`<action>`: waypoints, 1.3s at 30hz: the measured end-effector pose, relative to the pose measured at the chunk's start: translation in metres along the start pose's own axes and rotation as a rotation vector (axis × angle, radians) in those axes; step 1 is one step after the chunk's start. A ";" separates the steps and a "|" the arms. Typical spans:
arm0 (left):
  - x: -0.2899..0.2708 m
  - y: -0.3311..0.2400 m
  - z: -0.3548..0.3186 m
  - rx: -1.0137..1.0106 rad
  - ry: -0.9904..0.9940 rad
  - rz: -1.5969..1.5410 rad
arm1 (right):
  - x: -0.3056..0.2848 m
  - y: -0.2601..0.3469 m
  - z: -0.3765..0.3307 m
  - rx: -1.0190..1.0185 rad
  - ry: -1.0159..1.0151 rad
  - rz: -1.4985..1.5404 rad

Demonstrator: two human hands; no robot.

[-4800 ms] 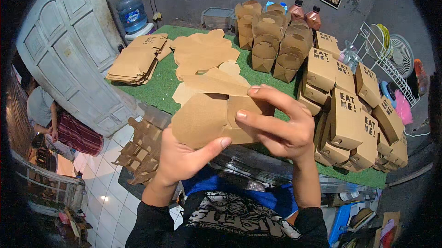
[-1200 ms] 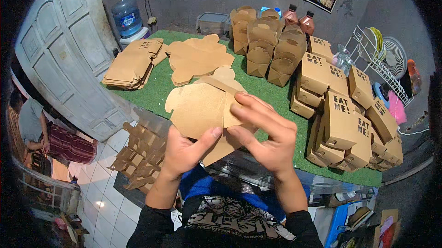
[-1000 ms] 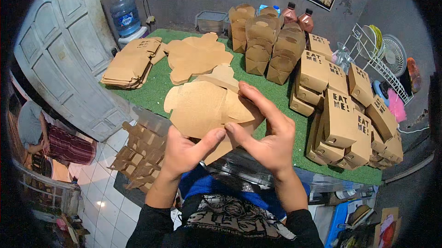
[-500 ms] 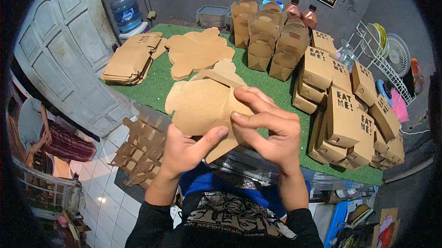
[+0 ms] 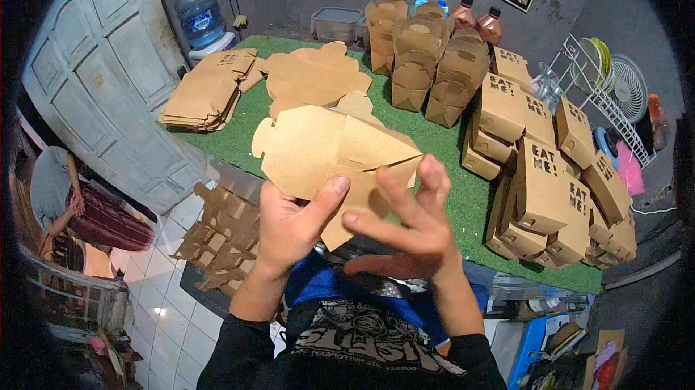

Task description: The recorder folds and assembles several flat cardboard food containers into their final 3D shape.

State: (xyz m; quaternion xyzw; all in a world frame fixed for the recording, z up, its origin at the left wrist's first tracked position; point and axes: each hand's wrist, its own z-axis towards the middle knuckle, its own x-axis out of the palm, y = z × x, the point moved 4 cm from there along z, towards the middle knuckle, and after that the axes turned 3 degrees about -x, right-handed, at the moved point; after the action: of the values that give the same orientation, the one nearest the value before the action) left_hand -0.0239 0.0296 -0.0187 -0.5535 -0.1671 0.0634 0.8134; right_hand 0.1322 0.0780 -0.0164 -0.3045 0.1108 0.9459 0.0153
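A brown cardboard box blank (image 5: 300, 147), partly folded, is held up over the front edge of the table. My left hand (image 5: 293, 227) is closed on its lower left part, with the thumb lying on the near face. My right hand (image 5: 413, 227) has its fingers spread at the blank's right side; whether a fingertip touches the card, I cannot tell. A crease runs down the blank, and a folded flap comes to a point near my right fingers. Behind it, more flat box blanks (image 5: 315, 75) lie on the green table covering (image 5: 242, 147).
A pile of folded blanks (image 5: 206, 93) lies at the far left. Open-topped cartons (image 5: 413, 50) stand in rows at the back. Closed printed boxes (image 5: 539, 187) are stacked on the right. Below left sit flattened cardboard pieces (image 5: 224, 227). A person (image 5: 79, 202) sits beyond the doorway.
The blank has turned in my left hand, and its right flap now lies folded to a point. My right hand has loosened its grip, moved down and spread its fingers.
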 end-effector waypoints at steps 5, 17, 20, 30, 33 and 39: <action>-0.005 0.009 0.001 -0.106 0.101 -0.144 | 0.004 -0.005 -0.010 -0.088 -0.060 -0.177; -0.025 -0.005 0.004 -0.209 0.125 -0.182 | 0.003 -0.022 0.003 0.193 -0.206 0.328; -0.018 -0.010 -0.002 -0.098 0.109 -0.135 | 0.005 -0.023 0.007 0.278 -0.255 0.392; -0.017 -0.014 -0.009 -0.070 0.116 0.088 | 0.003 -0.024 0.009 0.331 -0.246 0.425; -0.006 -0.014 -0.013 0.008 0.160 0.145 | 0.005 -0.026 0.003 0.430 -0.335 0.523; 0.012 -0.005 -0.013 0.019 0.121 0.164 | 0.010 -0.026 -0.001 0.336 -0.382 0.378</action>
State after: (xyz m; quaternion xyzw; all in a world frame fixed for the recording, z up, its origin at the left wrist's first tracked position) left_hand -0.0088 0.0201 -0.0159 -0.5602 -0.0712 0.0979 0.8194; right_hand 0.1272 0.1030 -0.0278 -0.0888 0.3151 0.9406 -0.0902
